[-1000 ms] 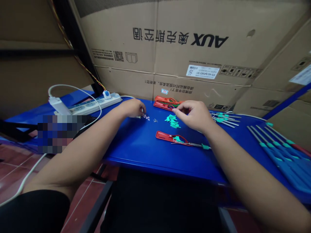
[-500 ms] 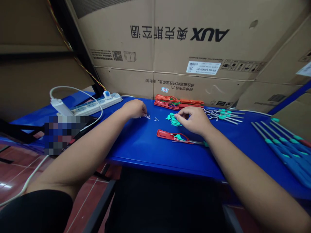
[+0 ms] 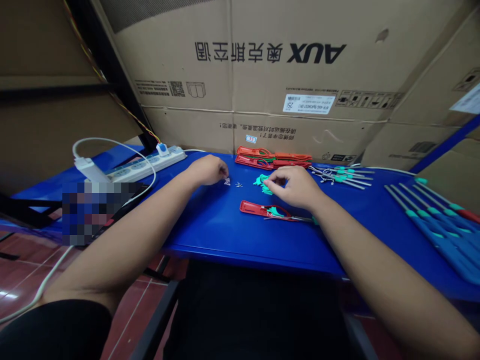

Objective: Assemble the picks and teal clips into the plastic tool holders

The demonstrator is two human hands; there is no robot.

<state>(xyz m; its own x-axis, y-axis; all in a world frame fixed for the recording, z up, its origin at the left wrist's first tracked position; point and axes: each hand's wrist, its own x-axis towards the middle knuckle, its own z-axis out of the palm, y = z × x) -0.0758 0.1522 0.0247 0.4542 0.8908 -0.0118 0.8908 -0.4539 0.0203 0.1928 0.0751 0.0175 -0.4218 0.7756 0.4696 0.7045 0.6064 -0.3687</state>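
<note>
My left hand [image 3: 210, 170] is closed in a pinch over small pale metal bits [image 3: 227, 182] on the blue table; whether one is between the fingertips is too small to tell. A few thin metal pins [image 3: 239, 185] lie just right of them. My right hand [image 3: 292, 185] pinches at the edge of a heap of small turquoise plastic pieces [image 3: 259, 181], and its fingertips partly cover the heap. Nearer to me lies an open red plastic handle shell [image 3: 250, 207], with a turquoise piece [image 3: 275, 212], thin wires and a metal rod [image 3: 302, 219] in it.
Red and orange handle shells [image 3: 273, 157] are stacked at the back. Metal rods with turquoise collars [image 3: 350, 177] lie right of them. Several blue-handled tools [image 3: 438, 235] lie far right. A white power strip [image 3: 150, 162] and its cable are left, and a cardboard wall [image 3: 255, 75] stands behind.
The camera view has shifted slightly. My left fingertips stay by the metal bits, a little to the right of before. My right fingertips remain at the turquoise heap.
</note>
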